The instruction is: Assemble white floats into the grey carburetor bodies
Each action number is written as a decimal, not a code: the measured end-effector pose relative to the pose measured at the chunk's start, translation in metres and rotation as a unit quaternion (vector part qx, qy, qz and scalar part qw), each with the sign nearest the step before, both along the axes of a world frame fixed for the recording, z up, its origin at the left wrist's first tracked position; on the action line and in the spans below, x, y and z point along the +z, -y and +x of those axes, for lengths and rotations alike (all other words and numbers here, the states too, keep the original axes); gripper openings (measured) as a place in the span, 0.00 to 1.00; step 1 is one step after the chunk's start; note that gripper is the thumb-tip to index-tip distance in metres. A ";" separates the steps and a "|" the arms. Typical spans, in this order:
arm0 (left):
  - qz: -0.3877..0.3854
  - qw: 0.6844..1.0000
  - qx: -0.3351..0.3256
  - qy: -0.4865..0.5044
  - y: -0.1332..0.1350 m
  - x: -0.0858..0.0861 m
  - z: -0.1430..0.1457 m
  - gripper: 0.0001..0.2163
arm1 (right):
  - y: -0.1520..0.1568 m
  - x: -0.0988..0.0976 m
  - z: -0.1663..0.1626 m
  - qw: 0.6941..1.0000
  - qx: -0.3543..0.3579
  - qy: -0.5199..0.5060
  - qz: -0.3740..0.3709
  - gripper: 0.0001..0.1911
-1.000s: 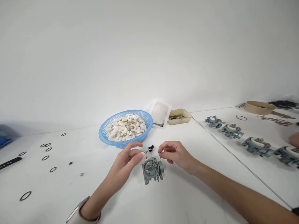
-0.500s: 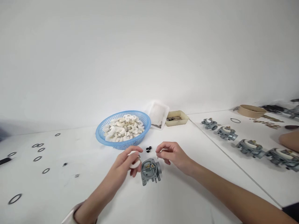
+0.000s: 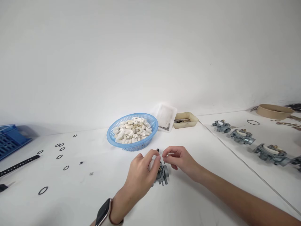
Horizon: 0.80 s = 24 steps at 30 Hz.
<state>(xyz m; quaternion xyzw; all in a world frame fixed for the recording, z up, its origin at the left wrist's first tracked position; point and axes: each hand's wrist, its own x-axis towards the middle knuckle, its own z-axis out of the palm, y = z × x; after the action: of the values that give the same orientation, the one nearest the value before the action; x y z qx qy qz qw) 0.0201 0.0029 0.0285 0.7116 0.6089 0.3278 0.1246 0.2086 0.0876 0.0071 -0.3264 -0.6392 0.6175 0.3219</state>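
My left hand (image 3: 141, 172) is closed on a white plastic float (image 3: 151, 164), mostly hidden behind its fingers. It hangs over the left side of a grey metal carburetor body (image 3: 164, 174), covering much of the open bowl. Whether the float touches the body I cannot tell. Just to the right, my right hand (image 3: 183, 160) pinches a small thin pin (image 3: 164, 162) between thumb and forefinger, close to the left fingertips. A small black part (image 3: 158, 150) lies on the table behind the carburetor.
Behind the hands stands a blue basket (image 3: 109, 138) full of white floats. A white tray (image 3: 167, 113) and a cream tray (image 3: 188, 125) adjoin it. Several carburetors (image 3: 242, 136) line the right. Black rings (image 3: 43, 190) and a blue crate (image 3: 10, 139) are at left.
My left hand has brought the float rightward over the carburetor, closer to my right hand, which still pinches the pin. The view has turned left, showing the blue crate.
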 end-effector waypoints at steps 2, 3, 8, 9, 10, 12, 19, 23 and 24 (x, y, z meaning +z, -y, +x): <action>-0.005 1.000 0.025 -0.010 -0.002 0.001 0.001 0.15 | 0.000 0.000 0.000 1.000 -0.001 0.003 -0.002 0.08; -0.014 0.999 0.033 -0.010 -0.004 0.000 0.001 0.15 | 0.001 0.000 -0.001 1.000 -0.001 0.005 -0.003 0.08; -0.026 0.997 0.032 -0.064 -0.005 -0.003 -0.005 0.16 | 0.002 0.001 -0.001 1.000 0.003 0.011 -0.004 0.07; -0.033 0.997 0.021 -0.068 -0.003 -0.004 -0.008 0.16 | 0.003 0.001 0.000 1.000 0.003 0.011 -0.002 0.07; -0.047 0.997 0.005 -0.064 -0.001 -0.004 -0.013 0.17 | 0.003 0.001 0.000 1.000 0.004 0.012 0.000 0.07; -0.080 0.995 -0.035 -0.050 0.002 -0.003 -0.023 0.16 | 0.003 0.000 0.001 1.000 0.004 0.014 0.002 0.07; -0.078 0.990 -0.104 -0.059 0.005 0.002 -0.042 0.18 | 0.002 -0.001 0.000 1.000 0.004 0.013 0.000 0.07; -0.071 0.991 -0.109 -0.032 0.005 0.002 -0.038 0.11 | 0.005 0.000 -0.001 1.000 0.002 0.015 -0.002 0.06; -0.072 0.992 -0.103 -0.026 0.006 0.002 -0.036 0.11 | 0.006 0.000 -0.001 1.000 0.003 0.015 -0.001 0.06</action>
<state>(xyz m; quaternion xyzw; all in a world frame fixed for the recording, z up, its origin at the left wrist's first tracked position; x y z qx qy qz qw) -0.0162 -0.0034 0.0306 0.7680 0.5571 0.2502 0.1929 0.2081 0.0814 0.0072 -0.3342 -0.6439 0.6143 0.3102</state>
